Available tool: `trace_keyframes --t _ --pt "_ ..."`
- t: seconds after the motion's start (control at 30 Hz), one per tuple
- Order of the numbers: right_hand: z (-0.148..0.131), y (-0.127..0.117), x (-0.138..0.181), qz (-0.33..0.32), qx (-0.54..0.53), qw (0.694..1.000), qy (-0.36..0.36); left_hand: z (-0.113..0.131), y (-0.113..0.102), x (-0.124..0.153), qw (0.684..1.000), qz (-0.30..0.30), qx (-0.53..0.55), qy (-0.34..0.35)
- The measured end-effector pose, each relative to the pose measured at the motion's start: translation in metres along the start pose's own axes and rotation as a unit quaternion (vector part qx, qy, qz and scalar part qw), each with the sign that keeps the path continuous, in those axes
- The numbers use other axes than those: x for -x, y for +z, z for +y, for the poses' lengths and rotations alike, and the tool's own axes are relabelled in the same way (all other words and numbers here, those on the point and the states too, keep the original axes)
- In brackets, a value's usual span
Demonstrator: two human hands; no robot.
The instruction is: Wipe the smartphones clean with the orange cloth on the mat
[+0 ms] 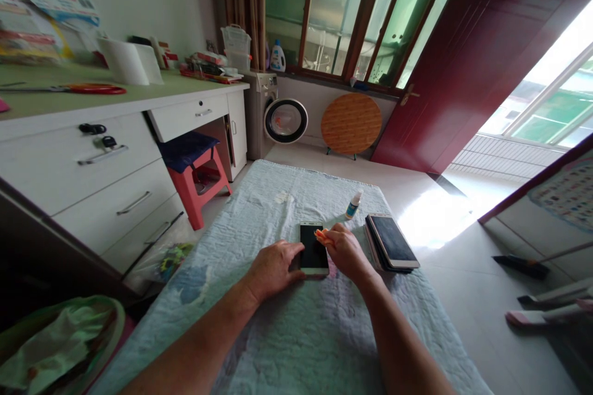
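Note:
A smartphone point(313, 257) with a dark screen and a light frame lies face up on the quilted cloth. My left hand point(274, 266) steadies it by its left edge, fingers and thumb curved against the side. In my right hand point(343, 245) is a bunched orange cloth point(324, 236), pinched in the fingers at the upper right of the screen. A small spray bottle point(353, 205) with a blue label stands just beyond that hand. To the right lies a stack of smartphones point(393, 241), the top one with its dark screen up.
A pale blue quilted cloth point(278, 327) covers the surface under my arms. On the left are a white desk with drawers point(92, 179), a red stool point(197, 188) and a lined bin point(60, 345). Farther back are a washing machine point(262, 105) and a round folding table point(352, 124).

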State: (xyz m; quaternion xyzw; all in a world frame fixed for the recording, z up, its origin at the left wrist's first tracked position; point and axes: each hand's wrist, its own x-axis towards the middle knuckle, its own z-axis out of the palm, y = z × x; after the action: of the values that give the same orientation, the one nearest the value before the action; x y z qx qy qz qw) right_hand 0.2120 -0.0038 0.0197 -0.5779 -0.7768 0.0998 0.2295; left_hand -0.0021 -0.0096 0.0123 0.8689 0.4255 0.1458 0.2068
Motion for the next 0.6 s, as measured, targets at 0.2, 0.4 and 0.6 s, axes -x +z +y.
trace_keyframes --t 0.2,0.4,0.6 --pt "-0.005 0.001 0.0 -0.09 -0.011 0.996 0.017 0.001 0.002 0.0 1.0 0.0 -0.011 -0.017" --pt "-0.007 -0.016 0.007 -0.259 -0.06 0.964 0.013 0.001 0.001 0.0 1.0 0.004 -0.012 -0.012" --pt "0.001 -0.013 0.006 -0.246 -0.067 0.966 0.029 0.002 0.001 0.0 1.0 0.003 -0.015 0.001"
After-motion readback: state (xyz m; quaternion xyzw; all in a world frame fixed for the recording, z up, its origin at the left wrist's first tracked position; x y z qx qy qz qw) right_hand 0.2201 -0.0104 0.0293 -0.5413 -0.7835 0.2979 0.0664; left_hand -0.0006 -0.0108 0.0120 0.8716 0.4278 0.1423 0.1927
